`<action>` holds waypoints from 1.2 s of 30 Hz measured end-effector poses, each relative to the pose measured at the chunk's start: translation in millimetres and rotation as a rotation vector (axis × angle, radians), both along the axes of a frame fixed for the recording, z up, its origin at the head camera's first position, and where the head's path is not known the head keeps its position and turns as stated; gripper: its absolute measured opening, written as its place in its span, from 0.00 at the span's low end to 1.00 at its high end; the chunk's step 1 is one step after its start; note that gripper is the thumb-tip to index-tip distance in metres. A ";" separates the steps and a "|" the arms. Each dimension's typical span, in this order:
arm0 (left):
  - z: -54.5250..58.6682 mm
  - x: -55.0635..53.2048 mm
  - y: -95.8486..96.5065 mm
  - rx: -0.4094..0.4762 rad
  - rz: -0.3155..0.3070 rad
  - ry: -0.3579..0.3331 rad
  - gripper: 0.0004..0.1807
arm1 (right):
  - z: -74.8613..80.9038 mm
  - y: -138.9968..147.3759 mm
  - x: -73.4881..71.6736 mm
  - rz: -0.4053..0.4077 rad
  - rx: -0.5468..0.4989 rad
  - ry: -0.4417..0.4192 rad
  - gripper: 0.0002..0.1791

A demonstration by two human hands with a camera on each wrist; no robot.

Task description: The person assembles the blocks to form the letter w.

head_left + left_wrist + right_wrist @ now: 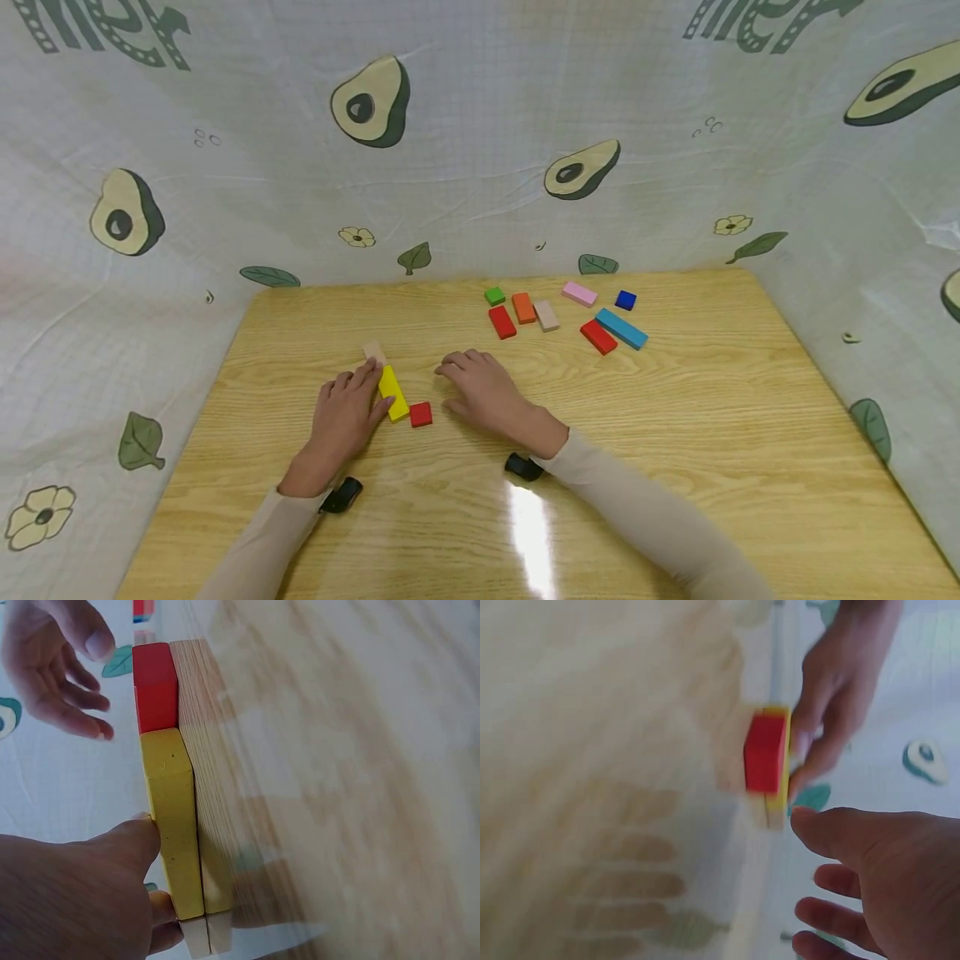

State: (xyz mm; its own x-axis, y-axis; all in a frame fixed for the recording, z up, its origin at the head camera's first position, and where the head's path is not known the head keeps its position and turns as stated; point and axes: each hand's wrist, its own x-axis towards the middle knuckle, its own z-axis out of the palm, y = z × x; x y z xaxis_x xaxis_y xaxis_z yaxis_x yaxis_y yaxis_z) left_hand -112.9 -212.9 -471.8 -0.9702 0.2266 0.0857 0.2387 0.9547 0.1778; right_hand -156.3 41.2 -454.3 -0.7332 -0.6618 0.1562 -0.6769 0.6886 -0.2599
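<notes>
My left hand (358,398) lies flat on the wooden table (675,433), its straight fingers and thumb (142,829) pressed against the left side of a long yellow block (393,392). A small red block (421,414) sits at the yellow block's near end, touching it in the left wrist view (155,686). A beige block (374,352) lies at its far end. Just right of this row my right hand (474,385) rests on the table, fingers relaxed and holding nothing. In the right wrist view the red block (766,752) is blurred.
Several loose blocks lie at the back of the table: green (494,295), orange (523,307), red (502,322), pale beige (546,315), pink (580,293), dark blue (626,300), light blue (621,328) and red (598,337). An avocado-print cloth (465,167) walls three sides.
</notes>
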 end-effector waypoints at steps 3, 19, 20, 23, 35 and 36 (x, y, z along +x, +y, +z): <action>0.3 -0.1 0.3 0.003 -0.001 -0.003 0.32 | 0.8 14.4 -10.8 -0.035 -0.030 0.001 0.27; 0.0 1.2 0.4 -0.005 -0.002 -0.010 0.32 | -3.7 59.8 -51.9 -0.266 0.046 -0.054 0.36; 0.0 1.2 0.4 -0.006 -0.002 -0.012 0.32 | -3.9 60.7 -52.7 -0.275 0.052 -0.065 0.36; -0.2 0.7 0.1 -0.007 -0.002 -0.015 0.32 | -4.4 62.7 -54.1 -0.298 0.071 -0.085 0.36; -0.2 0.8 0.1 -0.013 -0.002 -0.008 0.32 | -6.1 62.8 -56.9 -0.318 0.100 -0.099 0.36; -0.2 0.8 0.0 -0.013 -0.002 -0.009 0.32 | -6.3 62.7 -57.6 -0.317 0.095 -0.102 0.35</action>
State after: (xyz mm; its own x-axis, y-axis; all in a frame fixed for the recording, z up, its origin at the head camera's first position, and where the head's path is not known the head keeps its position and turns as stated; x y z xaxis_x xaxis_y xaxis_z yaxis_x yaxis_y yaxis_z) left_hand -112.1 -212.8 -472.0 -0.9704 0.2299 0.0738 0.2393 0.9564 0.1675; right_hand -213.9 103.8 -460.6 -0.9133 -0.4067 0.0197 -0.3992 0.8848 -0.2402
